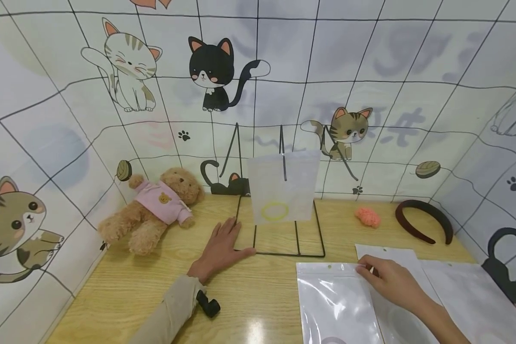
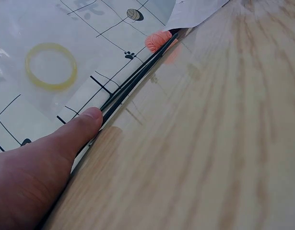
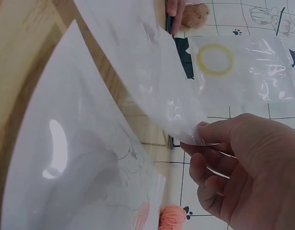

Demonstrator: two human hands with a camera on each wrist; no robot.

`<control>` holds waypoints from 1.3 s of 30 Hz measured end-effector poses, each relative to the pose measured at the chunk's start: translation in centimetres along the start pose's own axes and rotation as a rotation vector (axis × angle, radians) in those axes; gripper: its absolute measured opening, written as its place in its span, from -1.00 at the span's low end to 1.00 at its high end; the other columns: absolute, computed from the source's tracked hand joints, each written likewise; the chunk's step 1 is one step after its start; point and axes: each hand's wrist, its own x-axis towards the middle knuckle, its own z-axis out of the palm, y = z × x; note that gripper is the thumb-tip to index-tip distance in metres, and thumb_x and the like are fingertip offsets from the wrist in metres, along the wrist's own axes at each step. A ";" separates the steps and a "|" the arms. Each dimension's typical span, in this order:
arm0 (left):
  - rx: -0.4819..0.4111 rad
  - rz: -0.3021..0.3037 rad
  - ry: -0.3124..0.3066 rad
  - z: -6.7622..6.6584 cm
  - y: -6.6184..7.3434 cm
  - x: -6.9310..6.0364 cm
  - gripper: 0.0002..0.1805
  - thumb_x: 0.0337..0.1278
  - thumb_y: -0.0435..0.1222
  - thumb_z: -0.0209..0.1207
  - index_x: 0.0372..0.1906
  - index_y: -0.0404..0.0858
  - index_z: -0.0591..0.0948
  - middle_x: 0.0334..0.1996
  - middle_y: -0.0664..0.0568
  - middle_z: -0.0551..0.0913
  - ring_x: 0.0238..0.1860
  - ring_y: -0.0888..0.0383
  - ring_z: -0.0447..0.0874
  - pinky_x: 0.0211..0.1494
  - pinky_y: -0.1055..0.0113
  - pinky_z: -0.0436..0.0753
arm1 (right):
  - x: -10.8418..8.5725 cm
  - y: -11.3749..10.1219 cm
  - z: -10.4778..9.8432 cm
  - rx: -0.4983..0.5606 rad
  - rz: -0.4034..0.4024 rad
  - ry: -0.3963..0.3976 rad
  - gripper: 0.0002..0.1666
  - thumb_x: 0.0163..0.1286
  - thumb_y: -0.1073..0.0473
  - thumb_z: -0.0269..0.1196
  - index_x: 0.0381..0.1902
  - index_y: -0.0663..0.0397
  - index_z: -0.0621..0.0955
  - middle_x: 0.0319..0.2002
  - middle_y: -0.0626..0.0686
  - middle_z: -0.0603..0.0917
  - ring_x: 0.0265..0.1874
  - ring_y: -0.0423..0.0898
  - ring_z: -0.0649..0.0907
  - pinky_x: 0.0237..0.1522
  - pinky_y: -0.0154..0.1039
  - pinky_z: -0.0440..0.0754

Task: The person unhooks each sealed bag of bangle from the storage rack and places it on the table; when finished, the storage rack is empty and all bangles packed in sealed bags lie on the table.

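Note:
My left hand (image 1: 218,248) lies spread at the left side of a black wire display rack (image 1: 284,253), its thumb against the base's front bar, as the left wrist view also shows. From the rack's middle hook hangs a clear-and-white zip bag (image 1: 284,184) with a yellow ring (image 2: 31,67) inside. Between thumb and fingers, my right hand (image 1: 391,279) pinches the top corner of another zip bag (image 1: 335,296), whose round content shows only at the bottom edge. Two more zip bags, a narrower-looking one (image 1: 400,254) and a wider one (image 1: 456,286), lie beneath and beyond that hand.
A teddy bear (image 1: 159,205) in a pink top leans at the back left. Toward the back right lie a coral yarn-like bundle (image 1: 368,217) and a dark brown headband (image 1: 440,217). Cat-printed cloth (image 1: 279,57) walls the wooden table (image 1: 249,296) on several sides.

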 end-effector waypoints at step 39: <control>-0.005 -0.002 0.005 -0.1 0.2 -0.1 0.13 0.12 0.44 0.05 0.56 -0.27 0.18 0.59 -0.16 0.03 0.63 -0.05 -0.11 0.65 -0.05 -0.17 | 1.8 2.6 2.3 -0.199 -0.012 -0.003 -0.85 0.29 0.04 0.38 -0.20 -0.11 0.69 -0.35 -0.24 0.58 -0.54 -0.44 0.41 -0.59 -0.40 0.36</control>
